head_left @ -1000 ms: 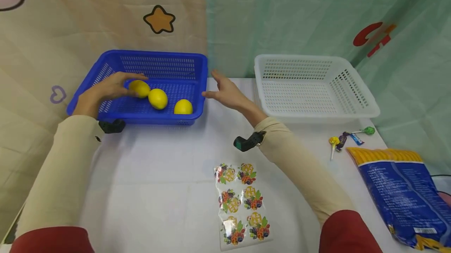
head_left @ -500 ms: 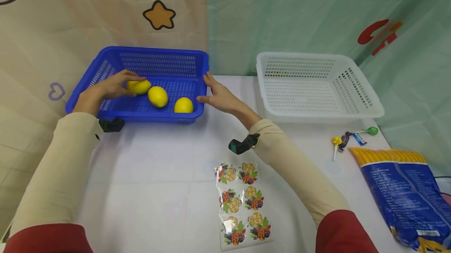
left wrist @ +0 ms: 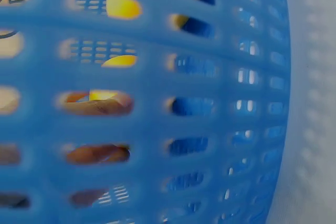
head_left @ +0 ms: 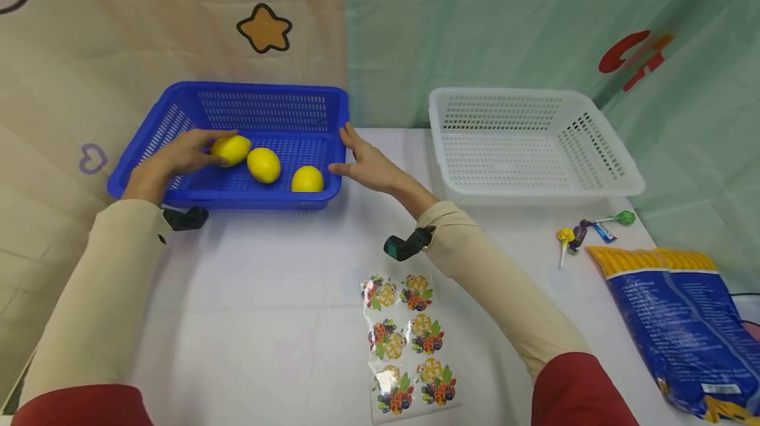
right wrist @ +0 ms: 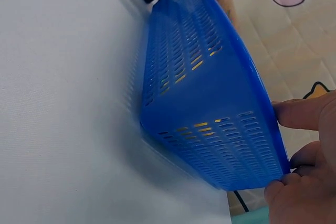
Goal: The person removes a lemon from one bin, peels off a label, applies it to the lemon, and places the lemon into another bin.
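Note:
Inside the blue plastic basket [head_left: 255, 203], my left hand [head_left: 190, 149] holds the leftmost lemon [head_left: 233, 150] between thumb and fingers. Another lemon [head_left: 264, 165] lies close beside it, and a third lemon [head_left: 307, 179] sits by the front right corner. The left wrist view looks through the basket's slotted wall [left wrist: 152, 124], with bits of yellow and fingers behind the slots. My right hand [head_left: 371, 165] grips the basket's right rim; in the right wrist view its thumb [right wrist: 296, 115] and fingertips are on the edge.
A white plastic basket [head_left: 537, 196] stands to the right. In front of it lie a yellow lollipop [head_left: 565, 236], a green lollipop [head_left: 625, 217] and small wrapped candies [head_left: 604, 232]. A blue and yellow bag [head_left: 677, 320] is at the right edge. A fruit sticker sheet [head_left: 410, 347] lies nearer.
My right hand has moved left onto the blue basket's rim. My left hand has closed around the leftmost lemon, which has turned slightly. The other lemons stay in place.

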Tool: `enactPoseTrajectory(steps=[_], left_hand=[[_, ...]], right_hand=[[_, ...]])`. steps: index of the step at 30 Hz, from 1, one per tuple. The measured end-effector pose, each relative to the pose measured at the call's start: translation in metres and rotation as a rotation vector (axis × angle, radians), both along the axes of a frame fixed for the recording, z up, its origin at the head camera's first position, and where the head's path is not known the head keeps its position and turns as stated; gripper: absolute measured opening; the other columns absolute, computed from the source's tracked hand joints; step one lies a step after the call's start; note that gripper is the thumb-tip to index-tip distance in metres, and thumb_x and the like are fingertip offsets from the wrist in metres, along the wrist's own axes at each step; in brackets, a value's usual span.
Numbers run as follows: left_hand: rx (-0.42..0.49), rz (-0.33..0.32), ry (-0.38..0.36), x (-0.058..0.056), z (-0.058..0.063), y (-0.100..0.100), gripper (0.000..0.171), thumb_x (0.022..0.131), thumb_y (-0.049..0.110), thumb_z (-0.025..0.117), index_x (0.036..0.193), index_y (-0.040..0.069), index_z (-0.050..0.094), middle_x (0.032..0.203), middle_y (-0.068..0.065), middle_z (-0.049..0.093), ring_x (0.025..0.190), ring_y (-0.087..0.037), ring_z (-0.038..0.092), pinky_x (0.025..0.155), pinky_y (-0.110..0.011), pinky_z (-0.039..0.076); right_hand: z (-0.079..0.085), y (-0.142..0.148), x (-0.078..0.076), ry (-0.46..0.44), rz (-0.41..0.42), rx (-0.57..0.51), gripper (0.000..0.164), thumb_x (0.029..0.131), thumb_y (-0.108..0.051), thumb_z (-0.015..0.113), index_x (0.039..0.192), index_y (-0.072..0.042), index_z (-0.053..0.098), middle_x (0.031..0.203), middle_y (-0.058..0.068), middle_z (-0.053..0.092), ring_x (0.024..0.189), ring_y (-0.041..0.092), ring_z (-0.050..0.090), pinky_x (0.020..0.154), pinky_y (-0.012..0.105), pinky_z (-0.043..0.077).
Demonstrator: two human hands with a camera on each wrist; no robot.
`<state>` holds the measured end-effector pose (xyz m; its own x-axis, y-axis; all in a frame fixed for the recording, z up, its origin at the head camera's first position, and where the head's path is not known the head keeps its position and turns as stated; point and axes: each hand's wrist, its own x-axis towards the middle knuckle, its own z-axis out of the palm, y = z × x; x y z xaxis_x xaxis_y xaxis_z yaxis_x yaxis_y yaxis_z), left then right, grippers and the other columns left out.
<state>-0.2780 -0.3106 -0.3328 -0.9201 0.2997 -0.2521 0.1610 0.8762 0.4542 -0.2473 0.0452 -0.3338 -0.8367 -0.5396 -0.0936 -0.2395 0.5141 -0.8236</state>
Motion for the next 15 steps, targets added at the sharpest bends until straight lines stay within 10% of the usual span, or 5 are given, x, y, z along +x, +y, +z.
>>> enactPoseTrajectory(steps=[15], left_hand=[[0.158,0.06,0.169,0.033,0.032,-0.008,0.058,0.1,0.01,0.056,0.153,0.007,0.032,0.146,-0.036,0.035,0.133,-0.056,0.032,0.108,-0.067,0.028]], right_hand=[[-0.002,-0.001,-0.001,0.009,-0.009,0.009,0.08,0.099,-0.025,0.059,0.156,-0.005,0.007,0.164,0.006,-0.008,0.15,0.019,0.001,0.12,0.035,0.015]])
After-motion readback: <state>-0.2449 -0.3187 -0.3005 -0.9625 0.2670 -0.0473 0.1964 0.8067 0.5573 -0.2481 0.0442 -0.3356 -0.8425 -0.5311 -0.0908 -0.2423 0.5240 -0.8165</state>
